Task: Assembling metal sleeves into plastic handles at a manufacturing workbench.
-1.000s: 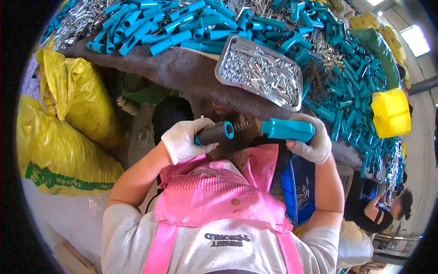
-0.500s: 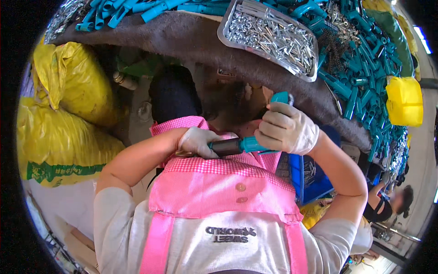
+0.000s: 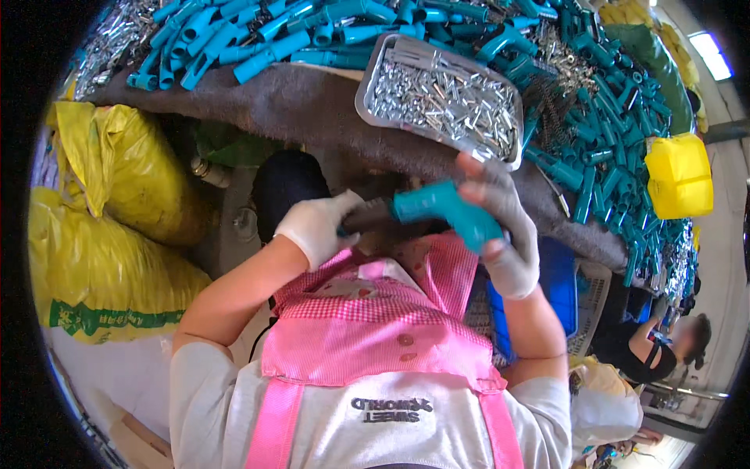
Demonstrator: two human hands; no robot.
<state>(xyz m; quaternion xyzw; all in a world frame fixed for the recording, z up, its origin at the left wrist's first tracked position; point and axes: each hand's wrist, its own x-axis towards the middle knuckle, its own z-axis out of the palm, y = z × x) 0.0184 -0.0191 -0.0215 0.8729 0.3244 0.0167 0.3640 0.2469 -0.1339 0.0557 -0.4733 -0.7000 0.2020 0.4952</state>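
My left fingers [image 3: 344,205] curl tight round the dark tube [image 3: 372,216]; my right fingers [image 3: 490,181] spread wide against the blurred teal handle [image 3: 449,209], right of the tube. Best keep both aligned.

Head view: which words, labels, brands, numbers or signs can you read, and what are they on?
Grey shirt: dark lettering, upside down, legible, but I don't copy wording.
Lower yellow sack: pale print on a green band, too small to read.
Teal part: blurred; no text readable.
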